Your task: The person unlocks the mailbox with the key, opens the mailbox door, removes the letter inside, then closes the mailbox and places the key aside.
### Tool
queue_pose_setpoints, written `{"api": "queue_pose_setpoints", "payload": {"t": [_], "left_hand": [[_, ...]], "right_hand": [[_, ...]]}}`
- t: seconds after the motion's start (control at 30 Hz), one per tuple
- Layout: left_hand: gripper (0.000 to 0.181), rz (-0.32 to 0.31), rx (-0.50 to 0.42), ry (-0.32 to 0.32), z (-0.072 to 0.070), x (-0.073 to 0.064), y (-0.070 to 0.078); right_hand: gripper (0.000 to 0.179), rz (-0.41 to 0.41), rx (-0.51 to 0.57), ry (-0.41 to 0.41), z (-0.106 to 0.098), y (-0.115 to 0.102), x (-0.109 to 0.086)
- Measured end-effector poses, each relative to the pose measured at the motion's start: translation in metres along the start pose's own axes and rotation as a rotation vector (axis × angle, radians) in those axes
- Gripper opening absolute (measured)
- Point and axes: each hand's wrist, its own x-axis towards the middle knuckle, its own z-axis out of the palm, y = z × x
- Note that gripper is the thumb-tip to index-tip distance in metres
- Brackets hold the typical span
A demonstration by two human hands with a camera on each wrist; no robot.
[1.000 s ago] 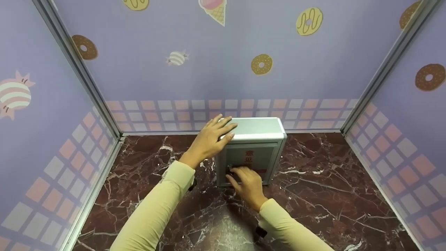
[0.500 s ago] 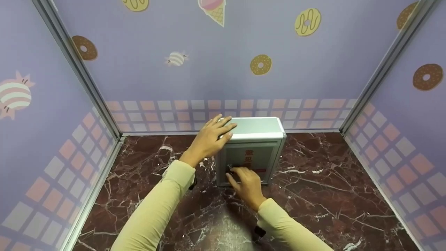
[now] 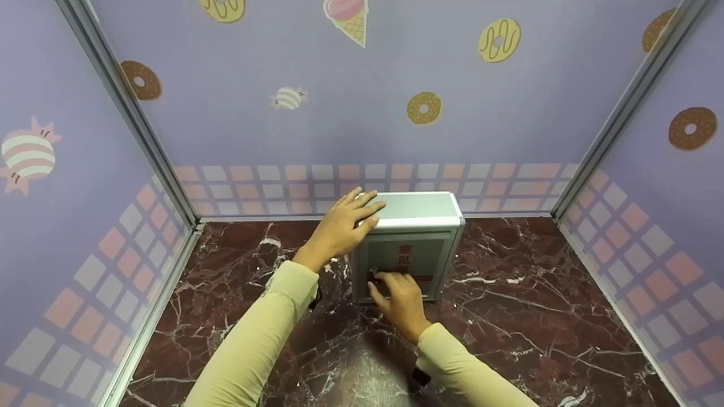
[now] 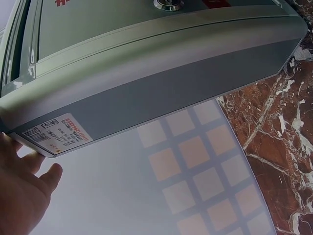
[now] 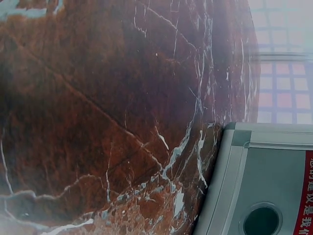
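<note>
A silver-grey metal suggestion box (image 3: 416,208) with red characters stands upright on the dark red marbled surface. Its top left corner lies under my left hand (image 3: 342,223), fingers spread over the lid. In the left wrist view, those fingertips (image 4: 51,176) are beside a barcode label (image 4: 58,133) on the box's side. My right hand (image 3: 403,299) is at the front, thumb and forefinger pinching a small dark piece beside the round chrome lock (image 3: 373,272); its kind is too small to tell. The lock (image 4: 168,5) is partly cut off in the left wrist view.
Purple walls (image 3: 362,124) with sweet and doughnut prints enclose the surface at the back and both sides. Marbled surface (image 3: 526,305) extends right of the box. In the right wrist view, a dark round ring (image 5: 262,219) sits near a box corner beside a red strip (image 5: 304,196).
The head view has tilted slightly, so the scene sits a little lower. Both hands and the box stay practically in place; the right fingers shift only slightly at the lock.
</note>
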Motion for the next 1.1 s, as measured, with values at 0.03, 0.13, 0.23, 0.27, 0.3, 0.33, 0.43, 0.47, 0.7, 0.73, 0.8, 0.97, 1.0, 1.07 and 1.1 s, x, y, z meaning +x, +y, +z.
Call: {"api": "queue_pose_setpoints", "payload": {"t": [0.03,0.13,0.23,0.27,0.3,0.33,0.43,0.47,0.7,0.73,0.8,0.97,1.0,1.07,1.1], "left_hand": [[0.048,0.0,0.001,0.001,0.0002,0.0001,-0.0001],[0.047,-0.001,0.004,0.003,0.0005,0.0003,-0.0003],[0.047,-0.003,0.002,0.003,0.0001,0.0002,0.0],[0.047,-0.003,0.001,0.001,0.0,0.0003,0.0002],[0.048,-0.002,0.002,0.0,-0.0001,0.0003,0.0003],[0.048,-0.002,0.002,0.0,-0.0001,0.0002,0.0005],[0.048,-0.001,0.001,-0.003,-0.0002,-0.0002,0.001],[0.048,-0.001,-0.001,-0.003,-0.0001,-0.0004,0.001],[0.048,0.002,-0.01,-0.003,0.0003,-0.0002,0.0001],[0.048,0.001,-0.011,-0.003,-0.0001,-0.0004,0.0003],[0.048,0.001,-0.016,-0.005,-0.0004,-0.0004,0.0006],[0.047,0.003,-0.026,-0.005,-0.0001,-0.0003,0.0007],[0.047,0.005,-0.025,-0.003,0.0002,-0.0002,0.0004],[0.046,0.007,-0.024,-0.001,0.0004,-0.0002,0.0001],[0.046,0.008,-0.021,0.001,0.0006,-0.0002,-0.0003]], "right_hand": [[0.017,0.001,-0.002,-0.003,0.0,0.0004,0.0],[0.016,-0.005,-0.005,-0.004,0.0008,0.0013,-0.0001],[0.016,-0.005,-0.006,0.001,0.0016,0.0013,0.0001],[0.016,-0.004,-0.006,0.002,0.0017,0.0011,0.0001],[0.015,-0.002,-0.006,0.003,0.0019,0.001,0.0001],[0.015,0.003,-0.007,0.003,0.002,0.0007,0.0],[0.014,0.017,0.0,0.005,0.0027,-0.0003,-0.0006],[0.014,0.025,0.005,0.006,0.0031,-0.0007,-0.001],[0.015,0.078,0.028,0.01,0.0059,-0.0025,-0.0026],[0.015,0.085,0.032,0.01,0.0064,-0.0025,-0.0031],[0.014,0.101,0.037,0.009,0.007,-0.0028,-0.0044],[0.012,0.147,0.053,-0.003,0.0077,-0.0053,-0.0064],[0.012,0.157,0.053,-0.007,0.0079,-0.0059,-0.0066],[0.012,0.171,0.055,-0.009,0.0087,-0.0071,-0.0071],[0.012,0.176,0.053,-0.009,0.0091,-0.0075,-0.0073]]}}
